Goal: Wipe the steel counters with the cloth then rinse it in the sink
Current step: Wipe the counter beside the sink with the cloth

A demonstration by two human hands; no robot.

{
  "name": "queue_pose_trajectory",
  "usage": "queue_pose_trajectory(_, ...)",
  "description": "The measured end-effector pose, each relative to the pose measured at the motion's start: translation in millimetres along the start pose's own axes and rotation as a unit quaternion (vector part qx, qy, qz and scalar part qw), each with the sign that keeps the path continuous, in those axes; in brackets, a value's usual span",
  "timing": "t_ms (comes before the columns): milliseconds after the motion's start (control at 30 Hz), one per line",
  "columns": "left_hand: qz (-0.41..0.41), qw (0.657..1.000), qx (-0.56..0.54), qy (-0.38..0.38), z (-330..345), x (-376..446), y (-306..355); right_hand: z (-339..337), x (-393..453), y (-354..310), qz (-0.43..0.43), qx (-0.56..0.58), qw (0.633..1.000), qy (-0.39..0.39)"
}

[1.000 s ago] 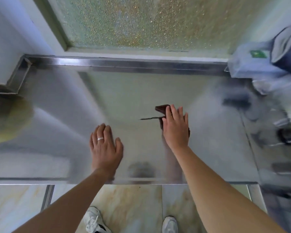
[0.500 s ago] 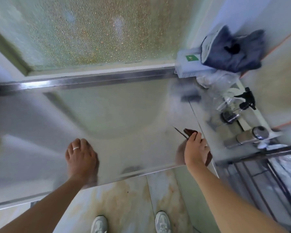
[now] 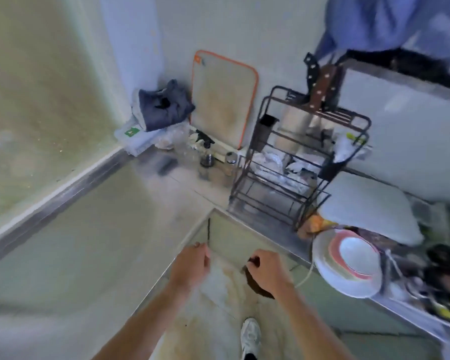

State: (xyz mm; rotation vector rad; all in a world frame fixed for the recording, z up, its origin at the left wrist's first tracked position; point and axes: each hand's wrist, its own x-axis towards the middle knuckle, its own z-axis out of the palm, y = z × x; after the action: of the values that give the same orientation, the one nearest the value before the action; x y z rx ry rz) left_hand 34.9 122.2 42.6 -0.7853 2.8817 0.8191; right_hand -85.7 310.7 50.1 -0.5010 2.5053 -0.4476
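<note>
Steel counter (image 3: 70, 245) vacated, right hand (image 3: 266, 272) lifted cloth (image 3: 256, 284) off

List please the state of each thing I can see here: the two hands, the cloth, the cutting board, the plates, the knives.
Right hand: curled, gripping the cloth.
Left hand: over the counter's edge, fingers curled, nothing visible in it.
Cloth: dark, bunched, hanging off the counter.
Cutting board: upright, leaning on the wall.
Plates: stacked.
Knives: standing in the wire rack.
</note>
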Motion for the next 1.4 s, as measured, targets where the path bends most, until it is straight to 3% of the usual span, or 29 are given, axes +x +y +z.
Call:
queue_pose_trajectory(200,0.201,0.975,0.063,-0.066,54.9,5.7,157.2,-42.7,-82.2,121.7,0.150,0.109,0.979,0.080)
queue_pose_trajectory(500,0.448,0.870,0.100,-0.182,188.9,-28.8,378.8,-73.9,-160.7,297.0,0.323,0.241,0.887,0.226)
queue_pose_trajectory(667,0.517,0.815,0.112,-0.237,265.8,-61.1,445.9,-58.5,-187.8,380.3,0.395,0.270,0.817,0.321)
queue_pose_trajectory(833,0.566,0.759,0.119,-0.299,349.4,-77.2,469.9,-21.5,-193.3,443.0,0.428,0.239,0.752,0.441)
queue_pose_trajectory(900,0.578,0.744,0.127,-0.310,376.6,-86.8,477.2,-0.5,-189.9,461.6,0.441,0.186,0.757,0.445)
queue_pose_trajectory(1000,0.601,0.724,0.126,-0.314,417.4,-96.7,482.4,40.5,-183.5,482.4,0.479,0.123,0.783,0.378)
queue_pose_trajectory(1100,0.657,0.683,0.151,-0.282,459.1,-94.8,476.8,74.7,-184.3,495.4,0.451,0.096,0.802,0.380)
queue_pose_trajectory(1267,0.683,0.690,0.110,-0.214,495.3,-92.8,468.1,90.8,-187.4,508.2,0.427,0.054,0.806,0.407)
queue_pose_trajectory(1400,0.692,0.686,0.082,-0.206,507.4,-92.5,452.5,107.4,-207.2,506.1,0.420,0.041,0.805,0.417)
